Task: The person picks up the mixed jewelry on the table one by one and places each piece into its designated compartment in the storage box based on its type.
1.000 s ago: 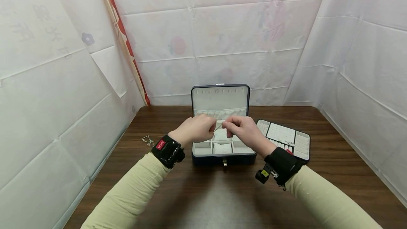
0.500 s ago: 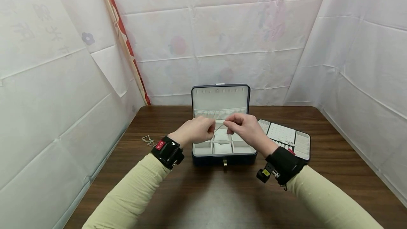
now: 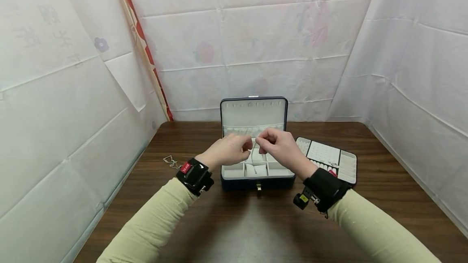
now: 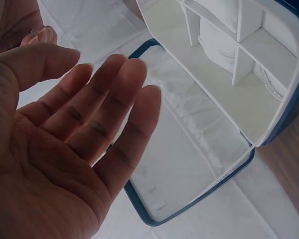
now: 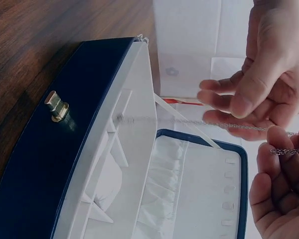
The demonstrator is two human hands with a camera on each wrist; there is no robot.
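A thin silver chain (image 3: 253, 155) dangles from my right hand (image 3: 279, 147) in front of the box's compartments. In the right wrist view the thumb and fingertips of that hand pinch the chain (image 5: 229, 125), part of it lying over the fingers. My left hand (image 3: 230, 149) hovers close beside it; the left wrist view shows its fingers (image 4: 134, 119) relaxed and apart from the thumb, holding nothing. Behind both hands, the dark blue jewelry box (image 3: 237, 184) stands with its lid (image 3: 254, 113) raised. White cushions (image 3: 257, 170) sit in its middle compartments.
Right of the box lies a white jewelry tray (image 3: 347, 165) with ring rolls and small compartments. Another silver chain (image 3: 170, 160) lies on the brown table (image 3: 256, 230) at the left. In the left wrist view, silver jewelry (image 4: 270, 84) rests in a side compartment.
The chain was stretched between both hands; my left hand has let go of its end, and the chain now hangs from my right hand. The box and tray have stayed put.
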